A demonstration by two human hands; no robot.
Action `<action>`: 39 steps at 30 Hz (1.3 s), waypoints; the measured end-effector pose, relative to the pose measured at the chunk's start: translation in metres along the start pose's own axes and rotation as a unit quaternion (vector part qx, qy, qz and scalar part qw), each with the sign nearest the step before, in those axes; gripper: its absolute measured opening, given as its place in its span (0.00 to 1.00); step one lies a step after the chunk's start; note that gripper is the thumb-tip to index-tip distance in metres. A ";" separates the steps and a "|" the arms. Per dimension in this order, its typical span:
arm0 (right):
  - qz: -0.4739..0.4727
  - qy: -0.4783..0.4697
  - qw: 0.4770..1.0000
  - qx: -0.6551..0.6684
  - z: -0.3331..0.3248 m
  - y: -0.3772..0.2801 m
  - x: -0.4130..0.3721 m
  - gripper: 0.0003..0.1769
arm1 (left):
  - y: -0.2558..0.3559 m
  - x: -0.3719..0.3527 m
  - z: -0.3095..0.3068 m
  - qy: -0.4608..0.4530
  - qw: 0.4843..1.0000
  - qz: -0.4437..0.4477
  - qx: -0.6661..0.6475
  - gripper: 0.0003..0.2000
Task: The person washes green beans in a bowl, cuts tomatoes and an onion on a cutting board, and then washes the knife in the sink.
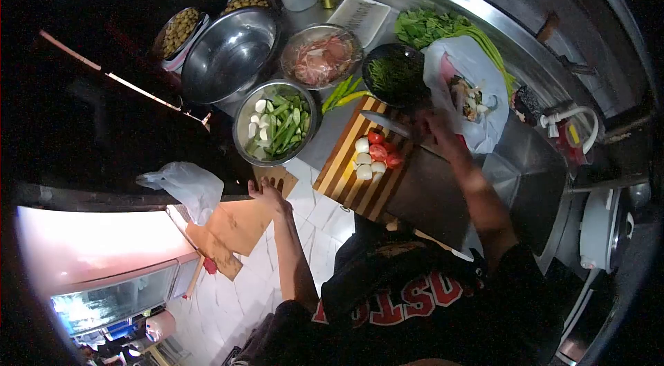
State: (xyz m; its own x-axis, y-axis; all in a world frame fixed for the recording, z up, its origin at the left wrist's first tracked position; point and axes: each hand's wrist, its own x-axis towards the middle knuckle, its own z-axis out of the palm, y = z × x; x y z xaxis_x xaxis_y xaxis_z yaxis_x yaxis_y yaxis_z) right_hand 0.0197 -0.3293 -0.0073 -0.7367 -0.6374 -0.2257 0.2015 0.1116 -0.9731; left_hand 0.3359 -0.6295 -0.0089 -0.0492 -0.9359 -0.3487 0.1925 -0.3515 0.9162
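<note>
My right hand is closed around the handle of a kitchen knife, its blade lying over the far part of a striped wooden cutting board. Red tomato pieces and several white rounded pieces sit together on the board, just below the blade. Off to the left, my left hand hangs beside the counter edge with fingers spread and nothing in it. Nearest to it is a steel bowl of cut green vegetables and white chunks.
Behind the board stand a dark bowl of chopped greens, a film-covered bowl of meat and a large steel basin. Green peppers lie between bowls. A plastic bag of scraps and leafy greens are at right.
</note>
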 end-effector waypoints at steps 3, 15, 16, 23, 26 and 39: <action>0.012 0.028 0.995 0.094 0.002 -0.001 0.011 0.14 | -0.005 0.012 -0.005 -0.022 1.000 0.010 -0.016 0.24; 0.071 0.106 0.959 0.251 0.016 0.004 0.055 0.12 | 0.014 0.023 0.041 -0.179 0.979 -0.035 -0.094 0.21; 0.044 0.132 0.956 0.259 0.013 0.001 0.053 0.11 | 0.010 0.023 0.045 -0.220 0.967 -0.009 -0.126 0.18; 0.054 0.107 0.961 0.250 -0.002 0.018 0.058 0.15 | 0.005 0.021 0.026 -0.180 0.978 -0.008 -0.109 0.19; -0.003 0.059 0.959 0.276 0.002 0.025 0.051 0.16 | 0.002 0.022 0.029 -0.183 0.978 -0.033 -0.093 0.22; 0.001 -0.011 1.000 -0.017 0.022 -0.045 0.005 0.12 | 0.058 0.079 0.039 0.072 0.906 0.329 0.258 0.21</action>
State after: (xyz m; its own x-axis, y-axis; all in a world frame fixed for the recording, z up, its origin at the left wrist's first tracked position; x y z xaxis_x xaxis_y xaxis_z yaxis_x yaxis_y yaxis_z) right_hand 0.0216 -0.3542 0.0361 -0.7224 -0.6530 -0.2274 0.1815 0.1383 -0.9736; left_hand 0.3046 -0.7251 0.0248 0.0444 -0.9471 0.3180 -0.3519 0.2831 0.8922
